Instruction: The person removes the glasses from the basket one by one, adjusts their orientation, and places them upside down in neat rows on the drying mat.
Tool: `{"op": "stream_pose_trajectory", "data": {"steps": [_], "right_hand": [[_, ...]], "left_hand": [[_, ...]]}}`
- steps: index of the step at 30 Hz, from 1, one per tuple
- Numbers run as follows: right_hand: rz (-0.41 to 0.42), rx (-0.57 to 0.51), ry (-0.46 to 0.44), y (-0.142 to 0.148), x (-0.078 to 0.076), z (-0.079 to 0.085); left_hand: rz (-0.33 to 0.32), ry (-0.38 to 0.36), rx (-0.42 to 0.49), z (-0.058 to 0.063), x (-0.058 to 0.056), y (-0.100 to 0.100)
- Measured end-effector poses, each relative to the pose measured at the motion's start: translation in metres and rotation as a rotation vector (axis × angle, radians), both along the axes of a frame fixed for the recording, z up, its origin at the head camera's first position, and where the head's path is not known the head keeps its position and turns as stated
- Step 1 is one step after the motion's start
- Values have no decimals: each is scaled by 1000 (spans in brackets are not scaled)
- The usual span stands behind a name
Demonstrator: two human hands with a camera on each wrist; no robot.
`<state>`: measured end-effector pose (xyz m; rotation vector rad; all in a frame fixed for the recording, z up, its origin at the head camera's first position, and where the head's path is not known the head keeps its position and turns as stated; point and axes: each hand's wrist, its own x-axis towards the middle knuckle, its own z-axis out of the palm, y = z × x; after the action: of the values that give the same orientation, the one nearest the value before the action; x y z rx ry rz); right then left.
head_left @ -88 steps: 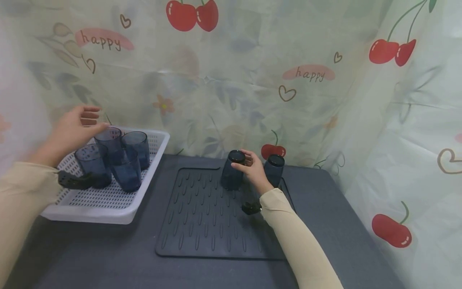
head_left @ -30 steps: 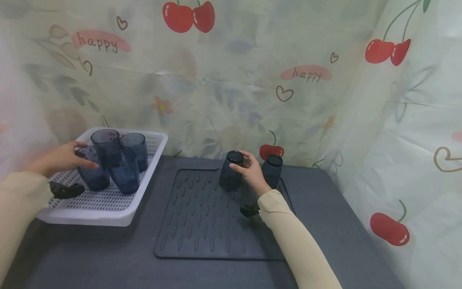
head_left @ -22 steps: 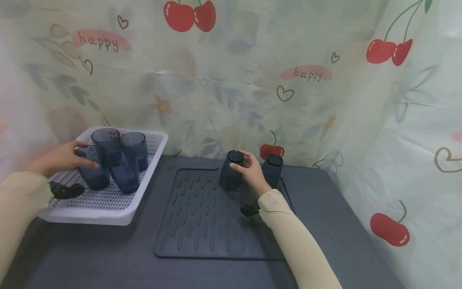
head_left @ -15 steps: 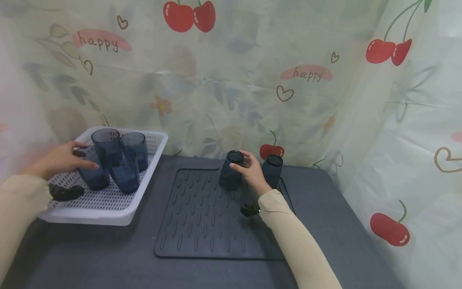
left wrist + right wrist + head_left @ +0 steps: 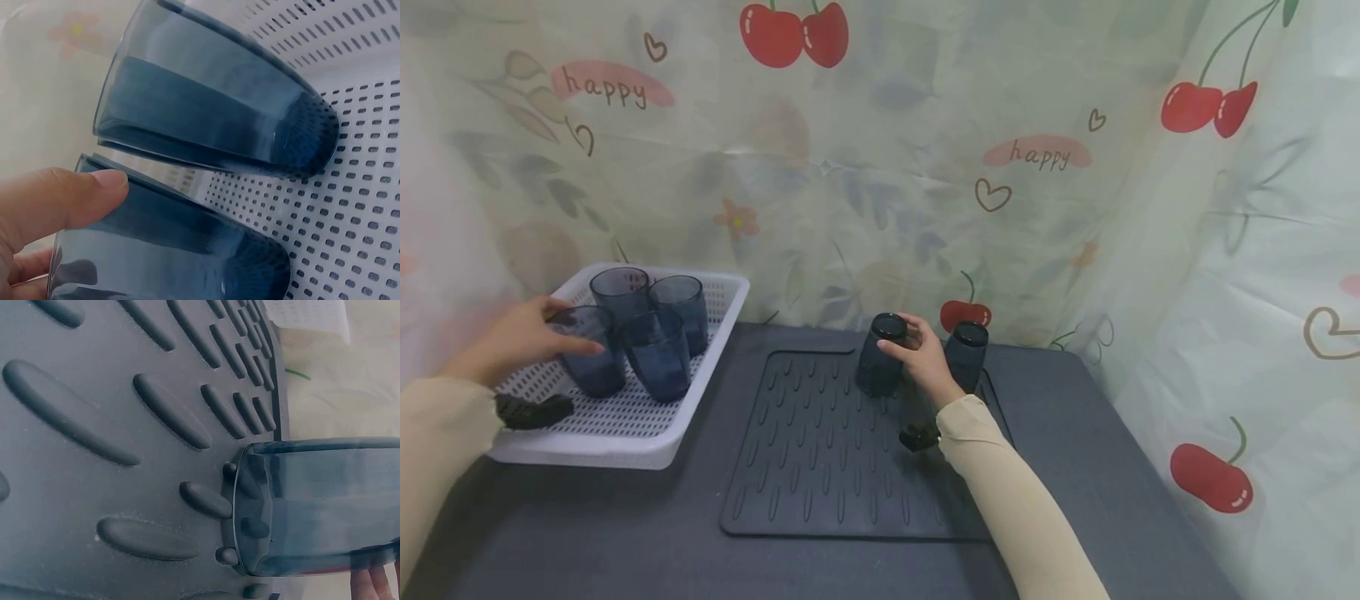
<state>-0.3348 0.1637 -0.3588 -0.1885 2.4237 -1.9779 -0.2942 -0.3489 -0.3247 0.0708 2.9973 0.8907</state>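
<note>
My left hand grips a blue drinking glass near its rim, at the left of the white basket. In the left wrist view the thumb lies along this glass, and a second glass stands close beside it. Over the dark ribbed mat, my right hand holds an upside-down blue glass near its base. The right wrist view has that glass with its rim right at the mat's ribs; the fingers show only at the lower edge.
Several upright glasses share the basket, among them one at the back and one on the right. Another upside-down glass stands right of my right hand. A patterned curtain hangs behind the dark table.
My left hand has come down from over the back of the basket onto the front-left glass, which has shifted slightly left and tilts. My right hand and its glass have stayed put.
</note>
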Motion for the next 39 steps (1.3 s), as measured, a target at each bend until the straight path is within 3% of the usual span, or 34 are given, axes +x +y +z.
{"op": "stream_pose_trajectory", "data": {"steps": [13,17,24,32,39], "right_hand": [[-5,-5,-7,1,-1,-2],[0,-9,1,1,0,-1],[5,-7,2,1,1,0],[-14,-20,36,4,-20,-25],[-26,-9,49,6,-23,-29]], "left_hand": [[87,42,16,-3,13,5],[154,62,22,0,17,2],[219,74,146,15,25,2],[294,77,232,33,32,7],[363,218,270,51,43,22]]}}
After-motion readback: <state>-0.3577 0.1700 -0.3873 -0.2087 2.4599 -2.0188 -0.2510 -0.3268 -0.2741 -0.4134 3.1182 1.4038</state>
